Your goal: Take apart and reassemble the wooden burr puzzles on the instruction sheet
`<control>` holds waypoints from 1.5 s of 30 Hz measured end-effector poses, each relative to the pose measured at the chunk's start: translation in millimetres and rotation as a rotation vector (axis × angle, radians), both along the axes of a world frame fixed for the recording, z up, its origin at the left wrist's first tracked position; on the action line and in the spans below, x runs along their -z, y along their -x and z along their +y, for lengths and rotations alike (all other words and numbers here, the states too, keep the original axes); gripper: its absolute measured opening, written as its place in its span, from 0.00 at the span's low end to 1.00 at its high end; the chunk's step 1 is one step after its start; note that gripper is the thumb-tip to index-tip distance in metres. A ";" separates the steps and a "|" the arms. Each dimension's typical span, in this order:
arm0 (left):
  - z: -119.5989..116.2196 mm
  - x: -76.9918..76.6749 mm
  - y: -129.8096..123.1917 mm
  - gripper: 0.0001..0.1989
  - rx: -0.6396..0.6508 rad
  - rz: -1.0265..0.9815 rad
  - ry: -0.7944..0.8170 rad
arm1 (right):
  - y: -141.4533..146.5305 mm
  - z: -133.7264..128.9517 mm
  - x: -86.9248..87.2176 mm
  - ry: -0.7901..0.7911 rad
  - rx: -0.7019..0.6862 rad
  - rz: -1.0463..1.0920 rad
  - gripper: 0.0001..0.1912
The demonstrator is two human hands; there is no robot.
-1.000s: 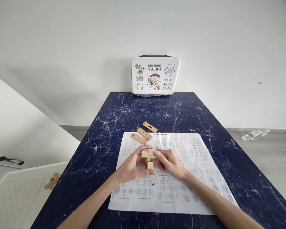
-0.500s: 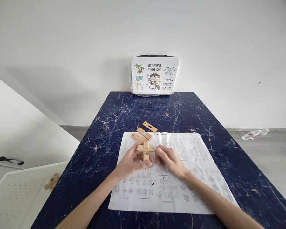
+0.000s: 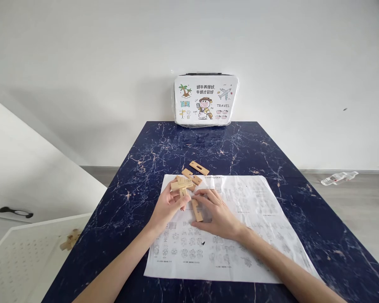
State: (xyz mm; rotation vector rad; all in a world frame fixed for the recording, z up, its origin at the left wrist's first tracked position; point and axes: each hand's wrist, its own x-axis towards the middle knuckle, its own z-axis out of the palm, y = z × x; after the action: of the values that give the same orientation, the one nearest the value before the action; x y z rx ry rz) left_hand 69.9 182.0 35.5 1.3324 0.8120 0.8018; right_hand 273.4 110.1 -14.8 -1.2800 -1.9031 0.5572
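Observation:
My left hand (image 3: pixel 168 207) grips a cross-shaped assembly of wooden pieces (image 3: pixel 180 185), raised over the upper left of the printed sheet (image 3: pixel 233 261). To its right, my right hand (image 3: pixel 218 214) has thumb and fingers around the two ends of a single wooden piece (image 3: pixel 196 210), which stands apart from the assembly. Beyond the hands, a slotted wooden piece (image 3: pixel 199 168) lies on the blue table. A notched wooden piece (image 3: pixel 187 173) rests nearer, at the sheet's top edge, and another piece beneath it is mostly hidden by the assembly.
A white case with travel drawings (image 3: pixel 206 101) stands at the far end of the blue marbled table (image 3: pixel 139 168). At the lower left, a white perforated basket (image 3: pixel 25 252) holds wooden pieces (image 3: pixel 70 240). A clear plastic item (image 3: pixel 338 178) lies on the floor at right.
My left hand has moved up and left with the assembly. My right hand has spread around a single wooden piece that now shows apart from the assembly.

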 end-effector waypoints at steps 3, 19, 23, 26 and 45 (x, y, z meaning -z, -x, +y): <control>-1.5 -0.7 -0.2 0.31 0.010 0.019 0.002 | -5.3 0.6 -2.5 0.104 -0.016 0.144 0.32; -5.4 1.7 -0.7 0.35 0.116 0.125 -0.018 | -18.3 3.0 -6.7 0.370 -0.082 0.852 0.24; -5.6 1.2 -0.9 0.35 0.126 0.129 -0.023 | -19.8 4.8 -7.3 0.433 -0.114 0.971 0.32; -5.5 1.8 -0.8 0.35 0.134 0.129 -0.014 | -19.1 4.5 -10.2 0.486 -0.148 1.019 0.35; -6.2 10.3 0.2 0.35 0.048 0.123 -0.069 | -11.9 2.2 -16.9 0.619 -0.230 0.975 0.20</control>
State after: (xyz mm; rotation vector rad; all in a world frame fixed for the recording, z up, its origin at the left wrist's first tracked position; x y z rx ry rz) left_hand 69.7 175.8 25.2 1.4682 0.8523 0.7211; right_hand 285.3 112.3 2.1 -0.8426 -1.0578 1.6304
